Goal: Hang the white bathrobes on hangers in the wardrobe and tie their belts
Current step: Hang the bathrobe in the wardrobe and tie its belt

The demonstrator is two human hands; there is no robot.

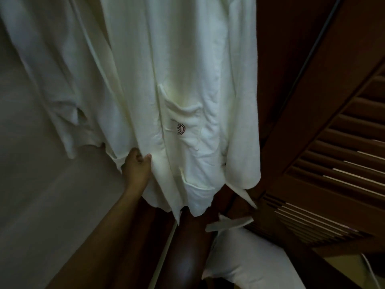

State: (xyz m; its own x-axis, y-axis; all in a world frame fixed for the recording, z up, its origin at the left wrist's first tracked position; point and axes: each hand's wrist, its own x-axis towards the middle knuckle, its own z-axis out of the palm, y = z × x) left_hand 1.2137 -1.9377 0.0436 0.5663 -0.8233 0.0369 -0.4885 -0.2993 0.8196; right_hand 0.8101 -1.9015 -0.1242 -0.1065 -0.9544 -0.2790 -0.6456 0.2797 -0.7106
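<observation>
A white robe (187, 69) hangs down in the middle. It must be hooked on something up high, but the hanger is out of the picture. The left hand (136, 163) reaches up from the near left and holds the robe's left edge low down, with its fingers curled on the cloth. I think it holds there to pull the front flat, so the belt can go round. The right hand is not in the picture.

The belt (229, 223) is not tied. Its loose ends dangle at the low right of the robe. A pocket (183, 130) with a small mark faces us, so this is the robe's front.

A second robe (41, 69) hangs just beside it on the left. A brown slatted door (333, 163) stands open on the right. A soft white thing (239, 259) lies below, near the door.
</observation>
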